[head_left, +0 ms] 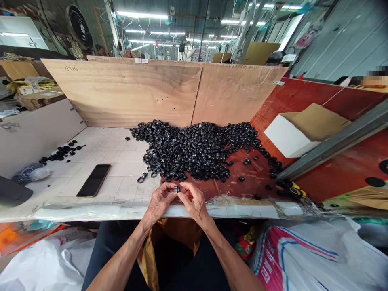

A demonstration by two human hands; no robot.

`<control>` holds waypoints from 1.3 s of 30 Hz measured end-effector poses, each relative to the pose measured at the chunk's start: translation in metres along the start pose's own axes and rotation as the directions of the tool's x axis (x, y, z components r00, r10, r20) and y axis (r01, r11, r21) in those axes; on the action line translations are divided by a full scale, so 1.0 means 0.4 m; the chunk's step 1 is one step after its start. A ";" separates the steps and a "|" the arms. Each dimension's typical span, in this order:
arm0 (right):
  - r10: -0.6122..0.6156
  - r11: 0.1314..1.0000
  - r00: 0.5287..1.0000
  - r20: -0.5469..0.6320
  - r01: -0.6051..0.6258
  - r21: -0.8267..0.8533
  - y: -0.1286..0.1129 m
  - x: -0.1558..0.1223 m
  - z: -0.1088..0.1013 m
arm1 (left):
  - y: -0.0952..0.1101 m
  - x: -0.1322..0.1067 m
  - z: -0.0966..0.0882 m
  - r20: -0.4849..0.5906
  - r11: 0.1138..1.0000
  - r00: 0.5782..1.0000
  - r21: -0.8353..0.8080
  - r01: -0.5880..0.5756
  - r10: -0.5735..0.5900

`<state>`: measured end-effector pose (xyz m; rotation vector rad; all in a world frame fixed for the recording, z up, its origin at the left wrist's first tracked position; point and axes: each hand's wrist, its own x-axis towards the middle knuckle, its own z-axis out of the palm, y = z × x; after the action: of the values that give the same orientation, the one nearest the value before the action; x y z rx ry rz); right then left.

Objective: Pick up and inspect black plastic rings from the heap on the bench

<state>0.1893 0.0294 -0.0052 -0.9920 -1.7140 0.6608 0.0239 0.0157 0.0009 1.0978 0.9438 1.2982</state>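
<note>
Pinching one small, glossy black ring-shaped piece (177, 188) at the lower middle of the frame, using the fingers of the left hand (160, 199) and right hand (194, 199), closing the tips almost together on it from both sides. Facing a broad heap of loose, black, plastic-looking rings (188, 149) across the centre, apparently leaving most to handle (though not telling done from undone by looks). Making out no contents in the yellow-brown, open bag (150, 260) at the bottom centre.
</note>
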 end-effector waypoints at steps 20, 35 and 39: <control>0.470 0.791 0.807 0.359 -0.565 0.234 -0.082 -0.114 -0.008 | 0.047 -0.173 -0.014 0.137 0.861 0.988 0.491 -0.131 0.072; 0.067 0.845 0.992 0.109 0.002 -0.534 0.077 0.070 0.053 | -0.013 0.052 -0.072 -0.116 0.440 0.945 0.897 -0.032 0.307; 0.064 0.969 0.988 0.142 -0.027 -0.247 0.065 0.065 0.028 | -0.008 0.046 -0.057 -0.190 0.813 0.970 0.582 -0.012 0.150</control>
<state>0.1828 0.0653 -0.0171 -1.1806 -1.9434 0.5741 0.0040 0.0362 -0.0068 1.4851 1.5501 1.2532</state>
